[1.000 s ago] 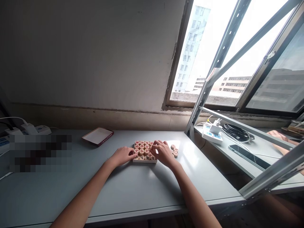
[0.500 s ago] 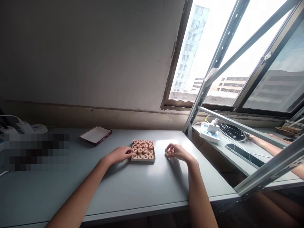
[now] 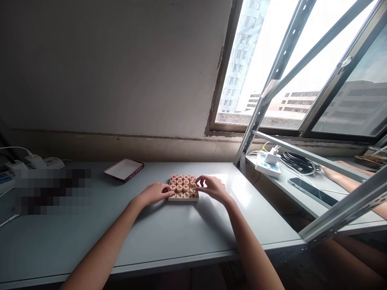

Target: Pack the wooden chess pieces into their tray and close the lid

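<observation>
A shallow box (image 3: 183, 199) of round wooden Chinese chess pieces (image 3: 179, 187) sits on the table, the pieces in rows with red or black characters. My left hand (image 3: 153, 193) grips the box's left edge, fingers closed at its near left corner. Over the box's right side, my right hand (image 3: 213, 187) pinches at a Chinese chess piece (image 3: 192, 188), which its fingertips partly cover. Behind that hand, a bit of another red-marked piece (image 3: 223, 183) shows on the table.
A red-sided box lid (image 3: 124, 170) lies at the back left, white inside up. Power strips (image 3: 54, 162) stand far left. Beyond a metal shelf frame (image 3: 254, 129), another table holds a power strip (image 3: 267, 167), black cable (image 3: 298, 163), a phone (image 3: 311, 191) and another person's arm (image 3: 332, 177).
My right hand has moved left from the bare table to the box's right side, bringing a piece. My left hand stays on the box edge. The view has shifted slightly.
</observation>
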Available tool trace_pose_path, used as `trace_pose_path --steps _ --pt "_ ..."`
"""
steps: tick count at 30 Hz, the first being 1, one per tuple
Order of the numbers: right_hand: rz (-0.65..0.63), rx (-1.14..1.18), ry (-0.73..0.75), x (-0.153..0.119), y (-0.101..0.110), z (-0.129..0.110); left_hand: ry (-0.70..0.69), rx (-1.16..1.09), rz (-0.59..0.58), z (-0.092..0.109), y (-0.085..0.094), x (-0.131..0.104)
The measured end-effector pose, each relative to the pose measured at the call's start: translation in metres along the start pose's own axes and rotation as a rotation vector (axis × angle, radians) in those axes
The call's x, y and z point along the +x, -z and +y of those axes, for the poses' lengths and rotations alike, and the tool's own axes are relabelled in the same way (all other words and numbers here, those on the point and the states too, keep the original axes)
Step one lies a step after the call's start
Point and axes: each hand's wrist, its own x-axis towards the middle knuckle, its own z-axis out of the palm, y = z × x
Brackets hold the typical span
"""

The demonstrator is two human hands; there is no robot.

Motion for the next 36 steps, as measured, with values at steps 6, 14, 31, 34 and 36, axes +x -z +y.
trace_pose_path --steps 6,14,31,34,36 --pt "-0.019 -0.181 0.055 0.003 -0.020 -0.006 -0.016 -0.001 0.011 0.000 -0.001 0.000" --pt "0.114 -0.236 0.004 0.002 -0.009 0.005 -0.005 0.004 0.014 0.001 -0.001 0.000" --pt "0.094 -0.302 -0.401 0.000 -0.008 0.047 0.019 -0.046 0.002 -0.004 -0.002 0.003" --pt "0.050 -0.214 -0.317 -0.002 -0.006 0.052 0.018 -0.057 0.003 -0.006 -0.003 0.004" --pt "0.035 -0.170 -0.247 -0.002 -0.006 0.054 0.014 -0.052 0.011 -0.006 -0.004 0.005"
